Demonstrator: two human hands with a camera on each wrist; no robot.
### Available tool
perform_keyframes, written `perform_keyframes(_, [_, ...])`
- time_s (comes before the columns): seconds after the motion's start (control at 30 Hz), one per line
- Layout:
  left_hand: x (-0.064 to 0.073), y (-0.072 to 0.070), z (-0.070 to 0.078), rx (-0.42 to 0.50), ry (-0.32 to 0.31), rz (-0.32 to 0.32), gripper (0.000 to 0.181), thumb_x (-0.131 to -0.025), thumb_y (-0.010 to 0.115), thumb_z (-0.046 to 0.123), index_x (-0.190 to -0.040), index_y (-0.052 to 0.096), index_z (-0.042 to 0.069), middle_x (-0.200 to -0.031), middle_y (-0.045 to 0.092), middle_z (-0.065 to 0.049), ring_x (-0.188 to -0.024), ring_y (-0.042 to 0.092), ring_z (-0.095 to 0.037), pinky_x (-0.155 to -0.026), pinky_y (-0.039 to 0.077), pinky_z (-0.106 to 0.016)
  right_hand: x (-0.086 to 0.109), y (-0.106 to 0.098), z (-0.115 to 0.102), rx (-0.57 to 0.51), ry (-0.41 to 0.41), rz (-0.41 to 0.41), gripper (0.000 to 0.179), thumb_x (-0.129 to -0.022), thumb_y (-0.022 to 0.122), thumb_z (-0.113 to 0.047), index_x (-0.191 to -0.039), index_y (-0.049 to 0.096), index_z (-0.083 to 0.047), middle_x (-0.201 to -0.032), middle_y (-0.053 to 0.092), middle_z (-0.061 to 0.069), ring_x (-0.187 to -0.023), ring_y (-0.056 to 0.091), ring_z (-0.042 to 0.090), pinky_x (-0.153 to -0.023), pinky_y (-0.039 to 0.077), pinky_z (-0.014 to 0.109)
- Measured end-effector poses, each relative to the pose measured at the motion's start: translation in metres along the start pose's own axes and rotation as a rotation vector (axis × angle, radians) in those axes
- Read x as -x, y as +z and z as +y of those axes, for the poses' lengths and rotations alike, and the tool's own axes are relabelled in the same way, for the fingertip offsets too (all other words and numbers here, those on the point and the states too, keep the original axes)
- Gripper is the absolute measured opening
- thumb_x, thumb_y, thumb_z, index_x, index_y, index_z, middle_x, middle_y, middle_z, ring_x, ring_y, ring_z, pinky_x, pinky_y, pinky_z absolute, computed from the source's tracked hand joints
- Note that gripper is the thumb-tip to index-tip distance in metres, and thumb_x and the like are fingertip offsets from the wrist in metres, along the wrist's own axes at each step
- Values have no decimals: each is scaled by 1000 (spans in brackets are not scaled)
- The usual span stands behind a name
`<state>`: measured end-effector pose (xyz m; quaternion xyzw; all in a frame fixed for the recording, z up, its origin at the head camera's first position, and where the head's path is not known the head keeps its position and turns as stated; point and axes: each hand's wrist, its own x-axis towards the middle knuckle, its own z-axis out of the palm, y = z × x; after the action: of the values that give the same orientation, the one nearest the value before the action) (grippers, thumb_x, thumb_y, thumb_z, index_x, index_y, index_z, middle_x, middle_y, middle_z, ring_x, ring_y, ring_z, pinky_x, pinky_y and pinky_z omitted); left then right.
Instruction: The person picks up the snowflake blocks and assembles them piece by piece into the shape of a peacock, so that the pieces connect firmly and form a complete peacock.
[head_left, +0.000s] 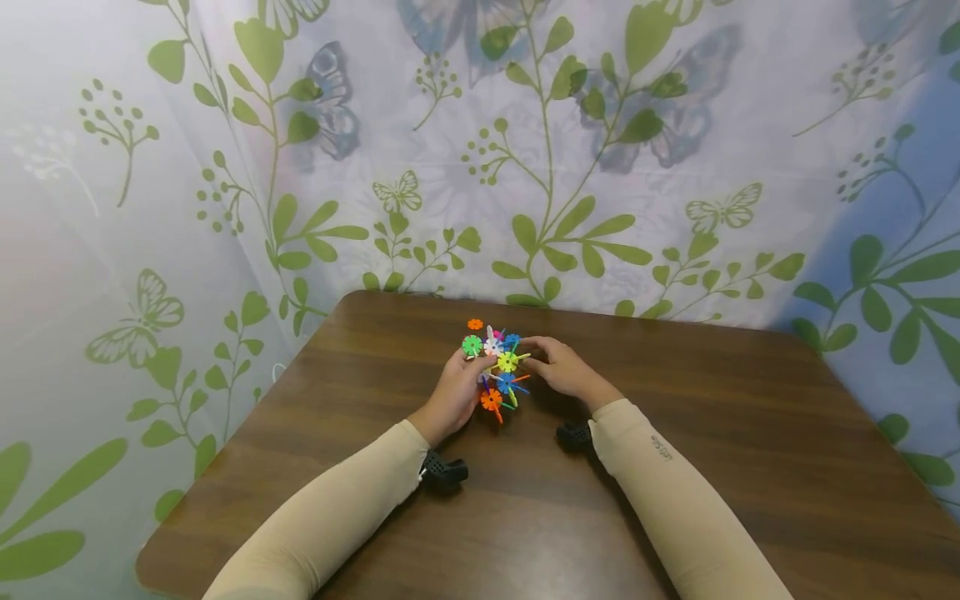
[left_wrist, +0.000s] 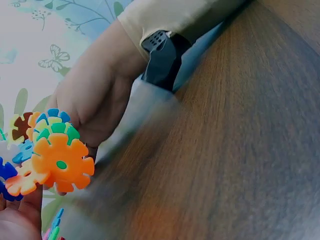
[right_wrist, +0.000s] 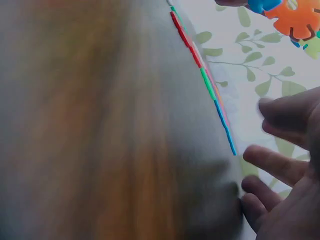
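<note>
Head view: left hand (head_left: 453, 392) pinches one cluster (head_left: 506, 382) over the table (head_left: 735, 417), right hand (head_left: 566, 367) spread beside it. One green disc (head_left: 472, 344), one yellow (head_left: 507, 362), two orange (head_left: 491, 400); the rest overlap too much to count.

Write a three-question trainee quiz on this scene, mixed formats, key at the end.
1. Multiple choice. In the head view, which colour is the lowest disc facing the camera in the cluster of notched discs? A) green B) orange C) yellow

2. Fill in. The person's ____ hand grips the cluster.

3. True or false. In the right wrist view, the right hand is clenched in a fist.

Key
1. B: the orange disc is lowest.
2. Left: the left hand grips it.
3. False: its fingers are spread apart.
</note>
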<state>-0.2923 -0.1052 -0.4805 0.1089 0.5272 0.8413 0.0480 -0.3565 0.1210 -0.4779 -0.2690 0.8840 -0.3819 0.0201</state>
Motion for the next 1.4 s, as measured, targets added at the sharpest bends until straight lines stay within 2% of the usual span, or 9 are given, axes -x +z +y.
perform_keyframes(0.17, [1, 3, 0, 64, 12, -11, 40, -109, 57, 6, -146, 43, -2, -138, 59, -21, -109, 63, -23, -97, 55, -37, -9, 3, 6, 130, -13, -14, 47, -109, 62, -22, -150, 54, -1, -158, 44, 21, -144, 37, 44, -116, 21, 63])
perform_keyframes(0.3, [1, 6, -1, 94, 20, -24, 40, -109, 58, 4, -145, 42, -3, -128, 63, -17, -103, 65, -22, -93, 56, -36, -15, 5, 6, 155, 45, -60, 49, -109, 58, -21, -155, 51, -5, -169, 28, 15, -144, 24, 49, -111, 16, 69])
perform_keyframes(0.47, [2, 7, -2, 83, 25, -35, 39, -109, 58, 4, -143, 43, -3, -123, 65, -13, -104, 65, -20, -93, 56, -35, -18, 7, 6, 201, 48, -87, 38, -107, 59, -16, -145, 64, -13, -160, 47, 9, -144, 34, 38, -105, 21, 63])
perform_keyframes(0.63, [3, 7, -3, 54, 36, -50, 33, -109, 58, 5, -139, 44, -3, -111, 68, -11, -95, 65, -19, -88, 56, -32, -13, 8, 9, 191, -3, 17, 20, -103, 68, -8, -122, 75, -8, -139, 64, 13, -133, 55, 36, -111, 36, 58])
perform_keyframes(0.8, [3, 7, -2, 24, 35, -49, 36, -109, 59, 5, -140, 44, -3, -112, 67, -9, -98, 64, -18, -100, 52, -42, -7, 8, 11, 116, -5, 99, 15, -98, 75, -6, -113, 75, -4, -128, 65, 13, -124, 59, 36, -108, 45, 53])
perform_keyframes(0.93, [4, 7, -1, 17, 25, -44, 40, -108, 60, 6, -143, 43, -3, -118, 68, -11, -105, 65, -20, -110, 44, -51, -8, 8, 12, 124, -54, 109, 17, -97, 75, -3, -114, 76, -1, -135, 63, 16, -128, 57, 38, -109, 43, 55])
perform_keyframes(1.03, [5, 6, -1, 11, 14, -54, 41, -108, 61, 7, -143, 41, -2, -120, 69, -13, -108, 66, -21, -106, 49, -45, -8, 8, 13, 166, -63, 120, 13, -97, 74, -1, -109, 79, -3, -134, 67, 15, -127, 59, 38, -109, 44, 55])
perform_keyframes(1.2, [5, 4, -4, 5, 22, -82, 39, -108, 60, 4, -141, 42, -1, -117, 69, -11, -108, 66, -20, -98, 54, -34, -5, 6, 15, 175, -18, 136, 11, -95, 77, -2, -101, 82, -10, -114, 75, 8, -110, 67, 31, -101, 51, 51])
perform_keyframes(1.4, [4, 5, -7, -31, 23, -111, 34, -108, 60, 7, -136, 41, 0, -114, 69, -10, -104, 66, -18, -96, 54, -32, 8, -6, 14, 112, 25, 77, 8, -94, 81, -6, -99, 80, -12, -105, 66, 6, -94, 59, 25, -87, 52, 45])
